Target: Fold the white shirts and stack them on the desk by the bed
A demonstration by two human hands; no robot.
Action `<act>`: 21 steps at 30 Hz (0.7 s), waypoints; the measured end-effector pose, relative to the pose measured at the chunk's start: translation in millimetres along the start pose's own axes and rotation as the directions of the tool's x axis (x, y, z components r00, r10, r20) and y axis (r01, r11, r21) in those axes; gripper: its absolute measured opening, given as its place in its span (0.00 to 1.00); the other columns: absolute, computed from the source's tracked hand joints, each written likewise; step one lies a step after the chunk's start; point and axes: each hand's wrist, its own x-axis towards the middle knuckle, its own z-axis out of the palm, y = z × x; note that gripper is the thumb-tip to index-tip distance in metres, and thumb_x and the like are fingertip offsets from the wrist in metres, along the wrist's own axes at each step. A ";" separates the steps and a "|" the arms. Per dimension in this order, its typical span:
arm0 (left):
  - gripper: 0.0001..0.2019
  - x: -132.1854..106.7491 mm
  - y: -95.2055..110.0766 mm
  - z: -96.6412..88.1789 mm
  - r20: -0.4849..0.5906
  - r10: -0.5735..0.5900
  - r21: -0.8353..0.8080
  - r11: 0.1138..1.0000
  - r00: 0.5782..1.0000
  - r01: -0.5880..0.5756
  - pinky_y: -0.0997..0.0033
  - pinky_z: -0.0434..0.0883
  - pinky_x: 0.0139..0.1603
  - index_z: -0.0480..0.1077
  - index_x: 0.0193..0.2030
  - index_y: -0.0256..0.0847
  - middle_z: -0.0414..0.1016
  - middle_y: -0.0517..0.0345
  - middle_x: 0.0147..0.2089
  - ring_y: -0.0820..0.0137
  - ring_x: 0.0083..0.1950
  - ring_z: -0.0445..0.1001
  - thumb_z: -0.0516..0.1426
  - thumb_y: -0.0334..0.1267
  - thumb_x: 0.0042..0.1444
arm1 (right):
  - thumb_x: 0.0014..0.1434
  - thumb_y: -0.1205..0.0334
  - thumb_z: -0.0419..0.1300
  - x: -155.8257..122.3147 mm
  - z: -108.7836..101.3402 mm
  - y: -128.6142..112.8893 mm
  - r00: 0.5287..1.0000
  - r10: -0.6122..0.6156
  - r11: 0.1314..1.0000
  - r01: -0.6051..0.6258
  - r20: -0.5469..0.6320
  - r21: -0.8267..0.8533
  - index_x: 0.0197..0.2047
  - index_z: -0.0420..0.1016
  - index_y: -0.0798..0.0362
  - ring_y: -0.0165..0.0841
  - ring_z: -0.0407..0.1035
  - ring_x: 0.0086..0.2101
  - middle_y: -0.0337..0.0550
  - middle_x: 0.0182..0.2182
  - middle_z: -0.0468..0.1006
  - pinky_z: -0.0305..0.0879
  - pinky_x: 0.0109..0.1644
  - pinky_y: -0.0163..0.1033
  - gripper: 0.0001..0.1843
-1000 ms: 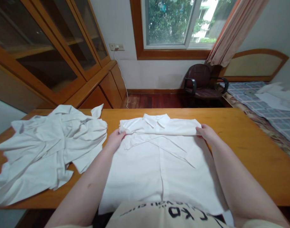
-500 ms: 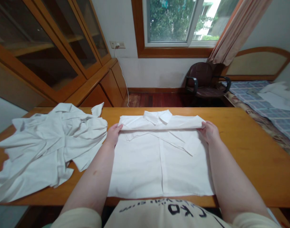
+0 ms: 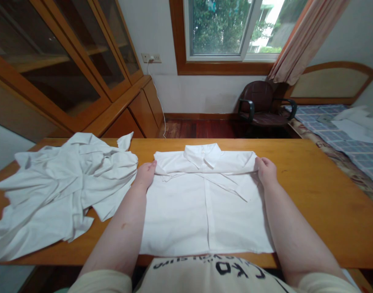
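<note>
Pinched at its two upper corners, the white shirt is held by the left hand and right hand, fingers closed on cloth, seemingly to keep the folded edge even. It is spread flat on the wooden table, collar pointing away, long axis running toward the window. A crumpled white pile lies at left.

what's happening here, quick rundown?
A person is folding a white shirt laid flat on a wooden table. The left hand and right hand each grip one end of the collar-end fold, with the collar facing up at the far side. A heap of crumpled white garments lies on the table to the left, apart from the shirt.
</note>
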 end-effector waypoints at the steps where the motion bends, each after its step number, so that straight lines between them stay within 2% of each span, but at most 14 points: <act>1: 0.27 0.4 0.5 -1.2 -0.002 0.013 0.032 0.999 1.000 -0.013 0.65 0.67 0.40 0.70 0.22 0.41 0.74 0.50 0.26 0.58 0.36 0.73 0.43 0.57 0.58 | 0.52 0.48 0.56 0.0 -0.7 -0.9 1.000 -0.024 0.999 0.025 0.014 -0.034 0.21 0.63 0.51 0.29 0.55 0.24 0.33 0.18 0.59 0.50 0.27 0.34 0.17; 5: 0.27 0.9 0.9 -5.6 0.001 0.053 0.084 0.995 0.999 -0.053 0.63 0.67 0.43 0.69 0.21 0.43 0.74 0.48 0.27 0.57 0.38 0.72 0.41 0.56 0.59 | 0.52 0.44 0.56 1.3 -3.1 -1.7 0.997 -0.013 0.982 0.027 0.076 -0.186 0.27 0.71 0.53 0.32 0.61 0.26 0.37 0.20 0.68 0.54 0.29 0.35 0.20; 8: 0.20 0.3 -0.6 -4.8 -0.021 0.086 0.021 0.996 0.996 -0.086 0.62 0.67 0.49 0.74 0.31 0.40 0.76 0.49 0.35 0.59 0.42 0.73 0.49 0.53 0.56 | 0.52 0.45 0.57 0.4 -3.4 -3.0 0.999 -0.011 0.976 0.022 0.050 -0.216 0.29 0.74 0.54 0.33 0.63 0.27 0.39 0.22 0.72 0.56 0.30 0.36 0.19; 10: 0.19 0.5 -2.8 -0.6 -0.053 0.087 -0.128 0.987 0.995 -0.093 0.62 0.67 0.52 0.74 0.44 0.39 0.76 0.50 0.43 0.61 0.46 0.73 0.55 0.50 0.52 | 0.52 0.46 0.57 -0.6 -2.9 -4.4 0.999 -0.046 0.986 0.050 0.028 -0.157 0.31 0.74 0.54 0.33 0.64 0.29 0.39 0.25 0.73 0.57 0.32 0.35 0.18; 13: 0.28 1.8 -6.1 7.4 -0.023 0.060 -0.388 0.919 0.998 -0.064 0.63 0.69 0.52 0.68 0.55 0.38 0.75 0.49 0.48 0.64 0.48 0.73 0.60 0.48 0.47 | 0.49 0.50 0.59 0.1 -1.5 -4.6 0.998 -0.059 0.998 0.058 0.033 0.019 0.35 0.74 0.53 0.32 0.65 0.30 0.39 0.28 0.74 0.59 0.33 0.35 0.16; 16: 0.28 2.8 -5.2 10.1 0.026 0.016 -0.466 0.885 1.000 -0.003 0.63 0.70 0.52 0.69 0.54 0.37 0.75 0.48 0.48 0.64 0.48 0.74 0.61 0.47 0.46 | 0.44 0.54 0.61 4.7 -1.4 -1.2 0.997 -0.002 0.987 -0.010 0.075 0.159 0.32 0.72 0.53 0.30 0.63 0.27 0.37 0.26 0.72 0.58 0.30 0.34 0.13; 18: 0.27 2.6 -2.1 8.0 0.037 -0.026 -0.479 0.877 0.999 0.041 0.62 0.69 0.52 0.71 0.53 0.37 0.75 0.48 0.48 0.63 0.48 0.74 0.60 0.47 0.47 | 0.41 0.56 0.61 8.2 -3.1 2.0 0.995 0.069 0.978 -0.083 0.077 0.194 0.28 0.70 0.52 0.29 0.60 0.24 0.34 0.22 0.69 0.54 0.27 0.33 0.11; 21: 0.30 1.8 1.7 3.3 0.064 -0.065 -0.567 0.819 0.996 0.090 0.62 0.70 0.50 0.68 0.56 0.35 0.77 0.48 0.47 0.62 0.46 0.75 0.59 0.48 0.48 | 0.38 0.59 0.58 10.3 -8.1 4.0 0.987 0.147 0.963 -0.157 0.062 0.218 0.24 0.67 0.52 0.28 0.56 0.22 0.32 0.18 0.63 0.49 0.24 0.33 0.07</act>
